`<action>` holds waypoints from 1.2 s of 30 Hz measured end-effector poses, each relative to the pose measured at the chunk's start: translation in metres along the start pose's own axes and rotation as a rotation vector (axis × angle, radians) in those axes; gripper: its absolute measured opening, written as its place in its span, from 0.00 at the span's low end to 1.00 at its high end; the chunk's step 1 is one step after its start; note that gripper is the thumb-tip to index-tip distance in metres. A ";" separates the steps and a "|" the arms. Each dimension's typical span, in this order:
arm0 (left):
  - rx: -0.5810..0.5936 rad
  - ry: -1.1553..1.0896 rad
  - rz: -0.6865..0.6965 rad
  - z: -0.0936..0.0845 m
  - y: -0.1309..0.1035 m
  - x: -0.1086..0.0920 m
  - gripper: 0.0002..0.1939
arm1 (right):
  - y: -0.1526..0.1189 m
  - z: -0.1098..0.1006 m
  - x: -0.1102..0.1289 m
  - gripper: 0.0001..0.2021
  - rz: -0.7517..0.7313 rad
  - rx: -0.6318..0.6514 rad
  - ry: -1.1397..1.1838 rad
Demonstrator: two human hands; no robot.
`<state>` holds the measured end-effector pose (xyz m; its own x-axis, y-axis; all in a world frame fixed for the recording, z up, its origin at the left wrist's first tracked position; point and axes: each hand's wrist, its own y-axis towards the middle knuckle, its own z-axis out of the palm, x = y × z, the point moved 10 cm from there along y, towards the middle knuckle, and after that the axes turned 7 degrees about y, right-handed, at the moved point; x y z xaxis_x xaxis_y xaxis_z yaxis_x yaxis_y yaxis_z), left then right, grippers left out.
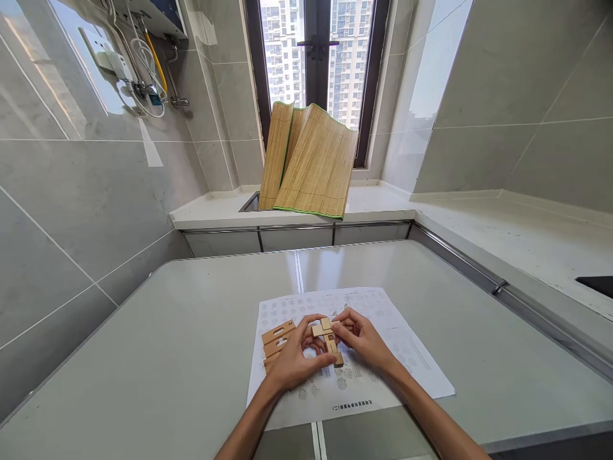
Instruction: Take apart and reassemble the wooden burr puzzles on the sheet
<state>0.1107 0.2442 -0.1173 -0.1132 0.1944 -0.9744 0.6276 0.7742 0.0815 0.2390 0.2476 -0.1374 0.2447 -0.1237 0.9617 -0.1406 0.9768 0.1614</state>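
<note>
Between my two hands is a partly joined wooden burr puzzle [330,344], made of pale notched sticks that cross one another. My left hand [299,358] curls round its left and lower side, the thumb pressed near the bottom end. At the upper right, my right hand [363,335] pinches a stick of it between thumb and fingers. Several notched wooden pieces [278,333] lie side by side just left of my left hand, partly hidden by it. Beneath everything spreads a printed instruction sheet [397,358] with small line drawings.
The sheet rests on a glossy grey-white table [191,345]. Behind it, a folded bamboo mat [316,166] leans on a white counter [378,199] below a window. Another counter runs along the right [517,223]. Hoses and cables [143,70] hang on the left wall.
</note>
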 end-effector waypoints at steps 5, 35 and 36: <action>-0.034 -0.016 -0.018 0.000 0.000 0.003 0.30 | 0.000 0.000 -0.003 0.20 0.017 -0.018 0.023; -0.454 0.116 -0.077 -0.045 -0.002 0.022 0.35 | -0.016 0.011 0.013 0.17 -0.114 0.049 -0.949; -0.459 0.113 -0.079 -0.046 -0.002 0.022 0.35 | -0.016 0.012 0.011 0.18 -0.114 0.073 -0.944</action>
<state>0.0715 0.2748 -0.1296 -0.2461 0.1692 -0.9544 0.2118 0.9702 0.1174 0.2322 0.2280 -0.1267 -0.6106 -0.3385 0.7159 -0.2309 0.9408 0.2479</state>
